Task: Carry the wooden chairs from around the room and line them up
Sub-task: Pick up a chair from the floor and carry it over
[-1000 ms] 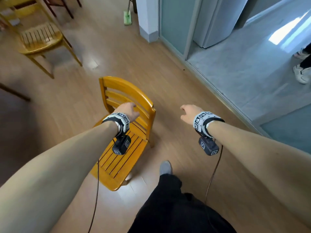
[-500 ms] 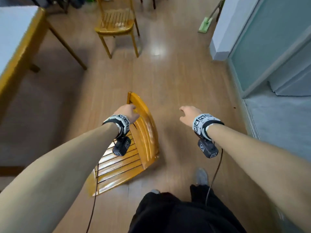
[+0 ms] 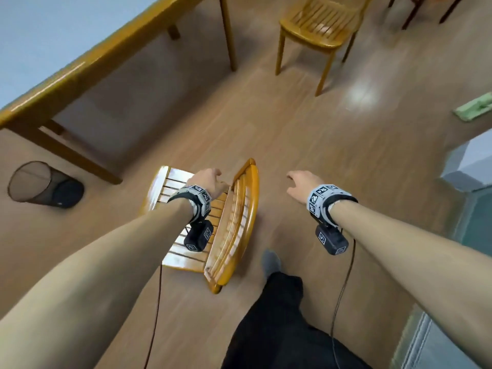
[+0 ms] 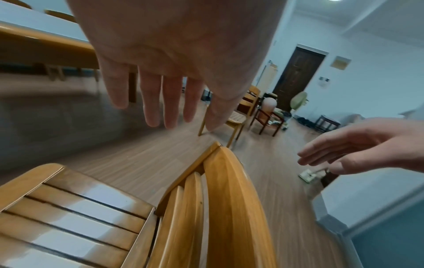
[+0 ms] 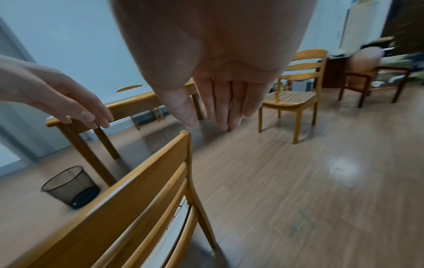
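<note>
The honey-coloured wooden chair with a slatted seat and curved rail back (image 3: 229,227) stands on the wood-plank floor (image 3: 306,145), right in front of the person, off the near corner of the long wooden table with a pale top (image 3: 80,67). Its seat points toward that table and its back is nearest the person's dark trouser leg (image 3: 282,315).

The left hand (image 3: 206,181) hangs over the chair, above the seat and just beside the top rail; from the left wrist camera its fingers (image 4: 169,101) are straight and spread, clear of the wood, holding nothing. The right hand (image 3: 300,183) floats out past the other side of the backrest, over bare floor, fingers (image 5: 227,101) stretched out together and equally empty.

A second yellow wooden chair with the same slatted seat (image 3: 319,25) stands farther along the floor, well apart from the first, beyond the table's far leg. A dark mesh wastebasket (image 3: 40,185) sits on the floor by the table's near leg. A green flat mop head (image 3: 474,109) lies on the floor toward the right wall. A dark-framed armchair (image 5: 376,79) stands deeper in the room.
</note>
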A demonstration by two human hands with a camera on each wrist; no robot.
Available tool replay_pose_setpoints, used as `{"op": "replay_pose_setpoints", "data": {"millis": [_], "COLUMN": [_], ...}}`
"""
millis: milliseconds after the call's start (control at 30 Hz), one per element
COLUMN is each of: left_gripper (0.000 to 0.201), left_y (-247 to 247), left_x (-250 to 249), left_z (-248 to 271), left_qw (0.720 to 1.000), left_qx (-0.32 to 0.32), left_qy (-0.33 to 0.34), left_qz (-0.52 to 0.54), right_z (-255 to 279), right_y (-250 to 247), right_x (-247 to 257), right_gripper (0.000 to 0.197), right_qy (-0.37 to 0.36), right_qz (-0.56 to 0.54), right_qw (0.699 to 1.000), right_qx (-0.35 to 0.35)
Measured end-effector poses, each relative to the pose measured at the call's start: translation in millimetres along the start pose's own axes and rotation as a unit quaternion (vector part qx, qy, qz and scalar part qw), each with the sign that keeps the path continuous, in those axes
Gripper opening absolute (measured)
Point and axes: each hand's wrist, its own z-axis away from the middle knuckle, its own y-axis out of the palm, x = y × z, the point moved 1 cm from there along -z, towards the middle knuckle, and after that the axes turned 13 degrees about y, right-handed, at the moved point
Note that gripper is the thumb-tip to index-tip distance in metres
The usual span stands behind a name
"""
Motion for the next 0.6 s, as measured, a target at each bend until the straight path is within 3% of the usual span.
{"op": "replay_pose_setpoints", "data": {"millis": [200,367,600], "left_gripper": [0.051,0.056,0.054], "left_y": [0.5,11.6,58.8], "left_x": [19.7,37.5,10.9], "left_z": [0.7,31.9,96.5], "left_qw": [0.992,0.974,0.914], "left_qx": [-0.041,-0.065,-0.1], "left_qy": [-0.106,-0.19,-0.363], "left_qz": [0.053,0.106,0.152], "right_z": [-50.8,-72.5,-86.9], "right_y": [-26.0,-36.6,-19.5], "right_x": [45.1,85.8,121.4], "right_gripper": [0.057,0.045,0.051], "right_qy": [-0.106,-0.2,-0.357], "right_qz": [0.066,0.101,0.21], "right_qw": [0.992,0.974,0.906], "right_qx": [0.026,0.039,0.084]}}
